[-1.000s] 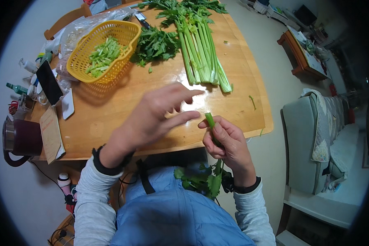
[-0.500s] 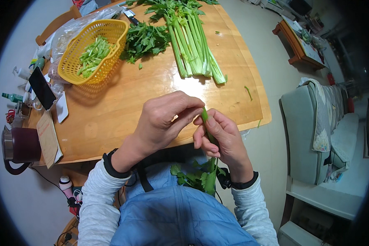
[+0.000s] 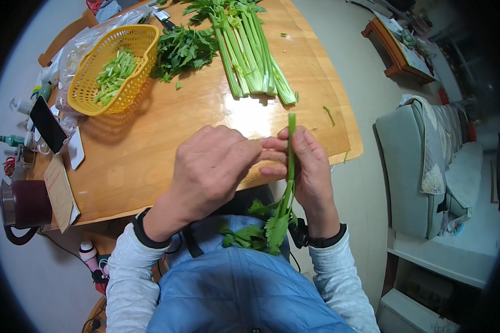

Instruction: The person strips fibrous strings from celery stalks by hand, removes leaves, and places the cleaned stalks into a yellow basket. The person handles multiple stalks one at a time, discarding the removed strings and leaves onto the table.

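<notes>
My right hand [image 3: 315, 172] grips a green celery stalk [image 3: 291, 145], its thumb and fingers closed round the upper part. The stalk stands nearly upright, cut end up, with its leaves [image 3: 275, 226] hanging down by my blue jacket. Close to the left of it is my left hand [image 3: 214, 164], back upward and fingers curled together, its tips at the right hand's fingertips. What the left fingers pinch, if anything, is hidden. A bunch of celery stalks [image 3: 249, 58] lies on the table beyond my hands, beside a pile of celery leaves [image 3: 186, 50].
A yellow basket [image 3: 143, 66] with cut celery pieces [image 3: 114, 75] stands at the far left of the wooden table [image 3: 166, 150]. A phone [image 3: 48, 124], a notebook [image 3: 61, 188] and a dark red kettle [image 3: 30, 202] line the left side. Celery scraps [image 3: 329, 116] lie at the right.
The right hand now holds the stalk more upright, its cut end higher and in plain sight. My left hand has come away from the stalk's tip, lower and slightly left.
</notes>
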Motion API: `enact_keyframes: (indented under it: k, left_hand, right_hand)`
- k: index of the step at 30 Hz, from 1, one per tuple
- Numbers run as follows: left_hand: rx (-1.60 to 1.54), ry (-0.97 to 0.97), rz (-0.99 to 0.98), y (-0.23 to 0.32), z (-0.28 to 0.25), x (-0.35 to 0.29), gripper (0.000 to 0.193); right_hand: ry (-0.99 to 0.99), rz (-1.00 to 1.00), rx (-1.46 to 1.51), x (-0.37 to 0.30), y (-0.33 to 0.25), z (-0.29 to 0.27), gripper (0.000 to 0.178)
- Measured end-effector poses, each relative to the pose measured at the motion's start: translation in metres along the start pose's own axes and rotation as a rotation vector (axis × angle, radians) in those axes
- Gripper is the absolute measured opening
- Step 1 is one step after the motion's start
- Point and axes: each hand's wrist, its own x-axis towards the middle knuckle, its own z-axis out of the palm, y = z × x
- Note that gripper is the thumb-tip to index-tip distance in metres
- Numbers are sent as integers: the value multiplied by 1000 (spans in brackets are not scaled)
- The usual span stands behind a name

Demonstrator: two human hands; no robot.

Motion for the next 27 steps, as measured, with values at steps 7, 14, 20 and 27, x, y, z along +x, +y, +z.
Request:
enact_keyframes:
  k: [7,14,20,27]
  left_hand:
    - [-19,81,-263,-5,-32,-4,11]
    - [-76,-91,-517,-38,-30,-9,25]
    - [372,-323,-754,-45,-34,-8,23]
    - [-391,-121,-496,-8,-21,3,29]
  right_hand:
    - [286,-227,100,6,-8,-59,31]
    - [188,-230,71,-24,-23,-85,36]
    - [84,-17,-151,-34,-19,-51,37]
    - [-16,19,-444,-32,4,-13,28]
